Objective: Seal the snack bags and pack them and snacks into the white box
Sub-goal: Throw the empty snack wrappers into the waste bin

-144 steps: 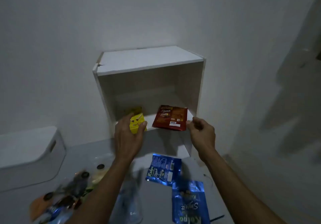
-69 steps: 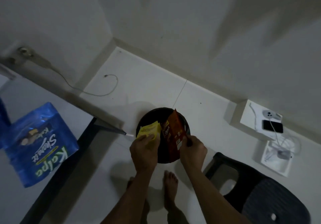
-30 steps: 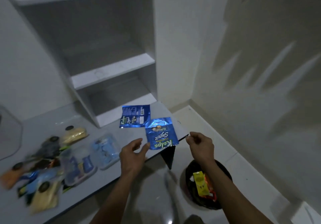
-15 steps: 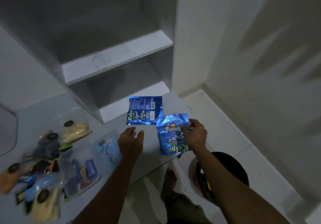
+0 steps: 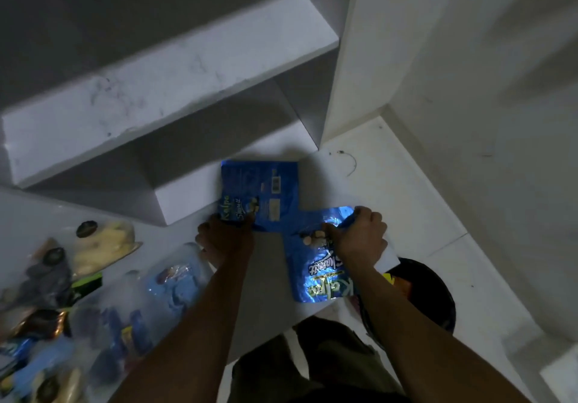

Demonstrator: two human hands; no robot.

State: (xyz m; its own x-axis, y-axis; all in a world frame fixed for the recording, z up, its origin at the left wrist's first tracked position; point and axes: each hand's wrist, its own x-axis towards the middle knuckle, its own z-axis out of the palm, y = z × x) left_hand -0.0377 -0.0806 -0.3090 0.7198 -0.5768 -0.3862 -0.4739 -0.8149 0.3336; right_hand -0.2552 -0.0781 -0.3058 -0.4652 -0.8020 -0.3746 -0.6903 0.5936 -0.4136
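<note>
Two blue foil snack wrappers lie near the table's right corner. My left hand (image 5: 225, 240) grips the near-left corner of the far blue wrapper (image 5: 261, 193), which lies back side up by the shelf. My right hand (image 5: 358, 237) is closed on the top edge of the near blue wrapper (image 5: 316, 271), printed side up at the table edge. Clear zip bags of snacks (image 5: 150, 299) lie on the table to the left. The white box is out of view.
A white open shelf unit (image 5: 175, 68) stands on the white table (image 5: 266, 309) just behind the wrappers. A black bin (image 5: 428, 299) with yellow and red wrappers sits on the tiled floor below the table's right corner. More bagged snacks (image 5: 97, 246) crowd the left side.
Earlier I dropped the yellow and red packets into the bin. In the last second both hands came down onto the table, and each has taken hold of a blue wrapper.
</note>
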